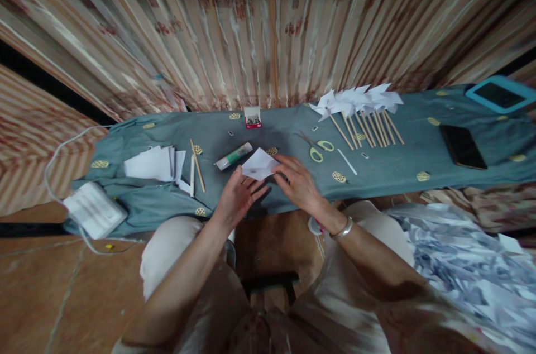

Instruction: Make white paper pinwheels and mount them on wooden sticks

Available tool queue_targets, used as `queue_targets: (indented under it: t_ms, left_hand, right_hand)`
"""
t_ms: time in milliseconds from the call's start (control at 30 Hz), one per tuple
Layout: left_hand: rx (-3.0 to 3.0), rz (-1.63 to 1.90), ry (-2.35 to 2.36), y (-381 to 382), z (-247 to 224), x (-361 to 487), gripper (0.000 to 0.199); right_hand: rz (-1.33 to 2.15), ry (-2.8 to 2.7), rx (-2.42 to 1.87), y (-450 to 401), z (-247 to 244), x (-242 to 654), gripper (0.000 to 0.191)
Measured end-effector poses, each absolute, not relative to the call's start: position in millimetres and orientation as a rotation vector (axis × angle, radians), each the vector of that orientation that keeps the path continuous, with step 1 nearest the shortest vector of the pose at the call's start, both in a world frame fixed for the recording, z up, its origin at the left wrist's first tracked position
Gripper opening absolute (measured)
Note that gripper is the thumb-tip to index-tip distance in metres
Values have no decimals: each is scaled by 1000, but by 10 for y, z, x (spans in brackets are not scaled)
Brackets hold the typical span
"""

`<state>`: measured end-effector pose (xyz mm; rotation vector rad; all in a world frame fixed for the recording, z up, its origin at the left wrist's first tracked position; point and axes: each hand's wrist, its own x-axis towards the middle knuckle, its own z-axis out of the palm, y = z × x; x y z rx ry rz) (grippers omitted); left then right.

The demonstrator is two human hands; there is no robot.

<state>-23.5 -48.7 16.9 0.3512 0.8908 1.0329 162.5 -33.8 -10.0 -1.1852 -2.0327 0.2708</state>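
white paper (260,163), folded to a pointed, diamond-like shape, sits between the person's two hands, in front of the body and over the near part of the grey-green cloth (389,172). from where i stand, its longer line runs sideways, from one hand to the other, with one corner pointing away from the lap. the right hand (298,182) has the right corner pinched between thumb and finger. the left hand (232,197) is at the opposite corner, thumb against the edge, the other fingers spread loosely below; whether it grips there or only steadies, i can't tell. so the hands are apart by just the paper's width, neither clearly nearer. a glue tube (234,156) lies aslant just beyond the left thumb, while the green-handled scissors (317,148) lie past the right fingertips, farther out to the right.
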Motion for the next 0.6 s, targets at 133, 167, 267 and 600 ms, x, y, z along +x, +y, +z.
queue_targets:
  t_ms: [133,167,267,600]
  left_hand:
    - [257,1067,874,-291,226,-125,17]
    - [243,1080,887,-246,230,-109,14]
    - [227,1093,932,-141,242,-79,16]
    - [238,1167,969,58,259,33,13]
  right_hand:
    - [291,-2028,-1206,-241,-103,1577,19]
    - [306,-2014,-1210,-217,-98,1571,18]
    - [363,-1952,-1204,-157,-55,1568,16]
    - [734,-1664,-1217,-30,94,1591,33]
